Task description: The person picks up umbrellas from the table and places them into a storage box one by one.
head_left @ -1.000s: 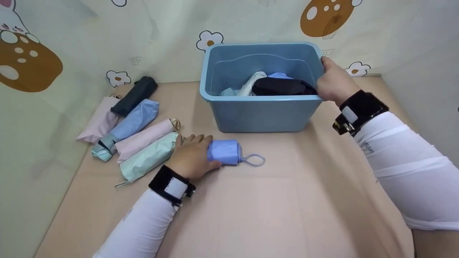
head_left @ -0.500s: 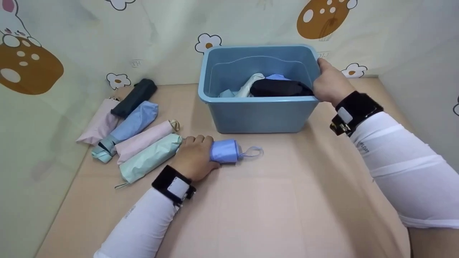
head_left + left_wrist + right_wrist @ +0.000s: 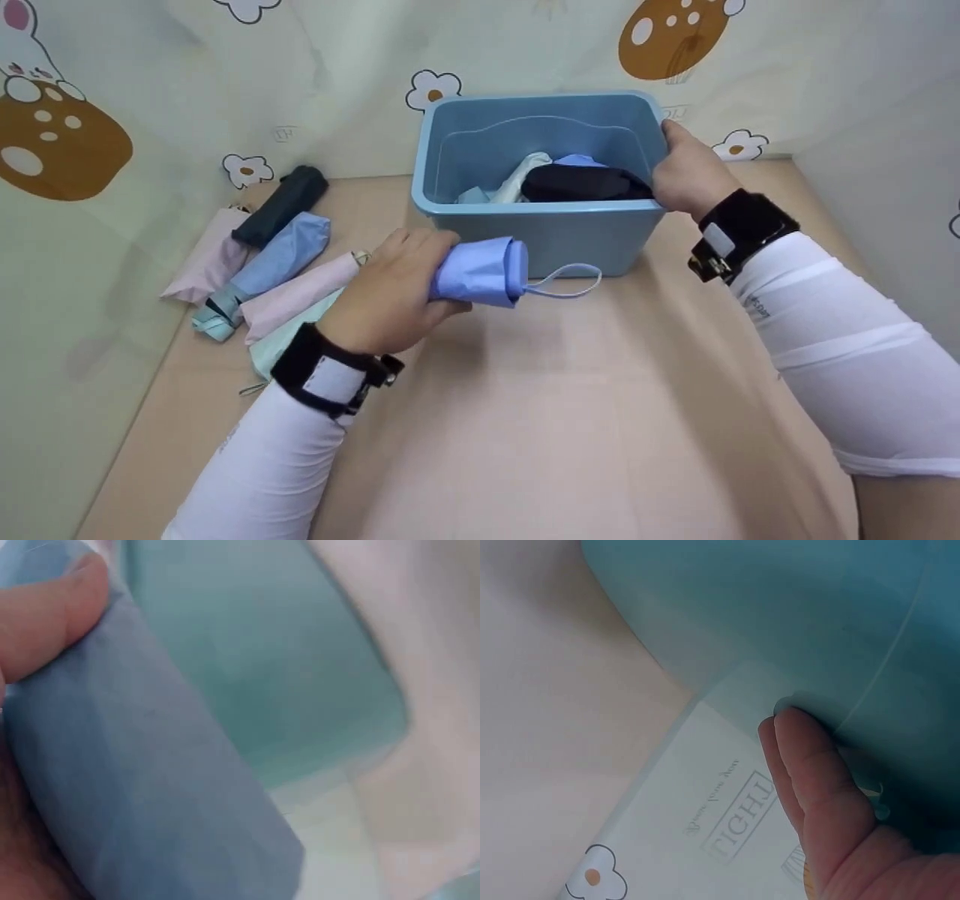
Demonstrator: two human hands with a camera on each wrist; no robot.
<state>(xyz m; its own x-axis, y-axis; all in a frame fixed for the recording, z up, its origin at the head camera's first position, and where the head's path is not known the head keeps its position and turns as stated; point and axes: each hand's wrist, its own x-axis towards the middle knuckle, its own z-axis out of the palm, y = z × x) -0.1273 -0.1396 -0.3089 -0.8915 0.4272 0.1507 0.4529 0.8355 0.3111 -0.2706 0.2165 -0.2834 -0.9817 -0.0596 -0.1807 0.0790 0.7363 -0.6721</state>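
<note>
My left hand (image 3: 394, 292) grips a folded periwinkle-blue umbrella (image 3: 484, 271) and holds it above the table, in front of the bin. Its wrist loop (image 3: 566, 281) sticks out to the right. Up close in the left wrist view, a thumb lies along the umbrella's cloth (image 3: 150, 750). My right hand (image 3: 694, 172) holds the right rim of the blue plastic bin (image 3: 540, 240); in the right wrist view its fingers (image 3: 810, 757) lie against the outer wall. Inside the bin are a black folded umbrella (image 3: 585, 184), a whitish one (image 3: 521, 177) and bluish pieces partly hidden.
Left on the table lie several folded umbrellas: a dark one (image 3: 283, 206), a blue one (image 3: 281, 251), a pink one (image 3: 206, 259), another pink one (image 3: 300, 294) and a mint one (image 3: 281, 349) partly behind my left arm. A patterned cloth wall (image 3: 337, 97) stands behind.
My left hand has closed round the periwinkle umbrella and lifted it off the table, up toward the bin. The right hand has stayed at the bin's rim.
</note>
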